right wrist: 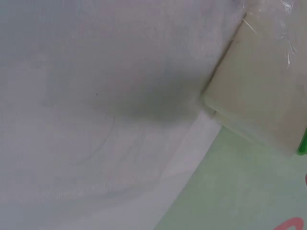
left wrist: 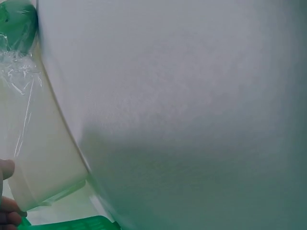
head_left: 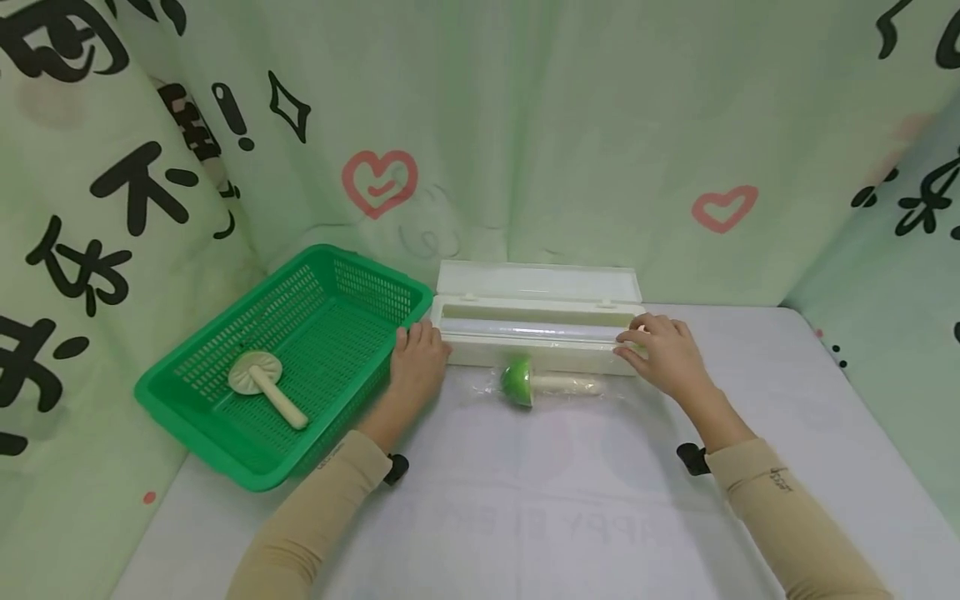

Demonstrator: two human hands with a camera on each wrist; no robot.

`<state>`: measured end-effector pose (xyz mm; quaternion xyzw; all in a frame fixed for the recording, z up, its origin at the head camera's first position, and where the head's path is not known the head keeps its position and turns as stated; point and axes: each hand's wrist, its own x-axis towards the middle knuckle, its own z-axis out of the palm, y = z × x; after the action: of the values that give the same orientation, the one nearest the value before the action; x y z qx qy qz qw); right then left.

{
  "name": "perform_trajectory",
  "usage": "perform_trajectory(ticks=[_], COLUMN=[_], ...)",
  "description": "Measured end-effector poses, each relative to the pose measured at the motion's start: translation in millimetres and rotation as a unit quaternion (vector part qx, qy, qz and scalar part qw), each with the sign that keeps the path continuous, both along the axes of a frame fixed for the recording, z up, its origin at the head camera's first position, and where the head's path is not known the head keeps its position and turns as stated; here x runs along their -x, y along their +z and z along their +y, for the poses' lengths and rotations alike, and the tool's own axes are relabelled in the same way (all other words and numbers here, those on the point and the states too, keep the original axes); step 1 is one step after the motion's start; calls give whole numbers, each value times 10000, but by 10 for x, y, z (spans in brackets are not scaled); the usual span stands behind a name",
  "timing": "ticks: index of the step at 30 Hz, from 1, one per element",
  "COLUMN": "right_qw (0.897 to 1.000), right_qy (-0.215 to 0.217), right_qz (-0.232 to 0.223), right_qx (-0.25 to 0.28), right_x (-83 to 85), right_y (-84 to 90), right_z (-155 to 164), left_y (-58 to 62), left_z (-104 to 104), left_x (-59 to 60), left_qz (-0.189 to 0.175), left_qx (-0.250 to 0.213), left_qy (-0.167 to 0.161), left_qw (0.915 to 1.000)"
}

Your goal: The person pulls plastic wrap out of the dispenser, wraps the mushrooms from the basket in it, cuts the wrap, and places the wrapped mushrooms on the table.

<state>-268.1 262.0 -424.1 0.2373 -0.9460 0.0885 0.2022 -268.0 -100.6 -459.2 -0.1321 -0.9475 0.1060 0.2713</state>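
Dispenser box: the white cling-film dispenser [head_left: 536, 333] sits at the back of the white table [head_left: 570, 517], lid tipped open toward the curtain, its long axis running left to right across the person's front.
Left hand: the left hand [head_left: 417, 362] rests at the box's left end, just beside the green basket [head_left: 281, 367]. In the left wrist view fingertips [left wrist: 6, 191] touch the box's end [left wrist: 43, 158]. The fingers look loosely bent against it; I cannot tell whether they actually grip it.
Right hand: the right hand [head_left: 663, 350] lies on the box's right end, fingers curved over the front edge and top, pinching at the film edge as far as the head view shows (the right wrist view shows only the box corner [right wrist: 259, 86], no fingers).
Wrapped mushroom: a toy mushroom with a green cap [head_left: 536, 383] lies on its side just in front of the box, under clear film, stem pointing right, parallel to the box.
Key relation: the mushroom lies between the two hands, toward the person from both sets of fingers, touching neither. It looks slightly nearer the right hand by its stem.
Basket contents: a cream mushroom [head_left: 264, 385] lies in the basket, well apart from both hands.
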Motion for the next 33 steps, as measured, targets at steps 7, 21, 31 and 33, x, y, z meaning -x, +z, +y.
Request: perform_trajectory(ticks=[7,21,31,33], right_qw=[9947,9936,9814,9787], right_qy=[426,1017,1896,2051], right_qz=[843,339,59,-4], right_qx=[403,345,285,107], right_x=[21,-149,-301,-315], right_y=[-80,-168,-331,-369], right_z=[-47,38,80,65], left_y=[-31,-63,-120,-125], left_z=[-16,-158,-250,-252], left_x=[-19,-79,-87,-87], left_qz=[363,-304,-122,-176], left_qx=[-248,-881,-833,-567], left_qy=[-545,-2075,-3580,-3896], left_qw=[9975,9738,9299,9191])
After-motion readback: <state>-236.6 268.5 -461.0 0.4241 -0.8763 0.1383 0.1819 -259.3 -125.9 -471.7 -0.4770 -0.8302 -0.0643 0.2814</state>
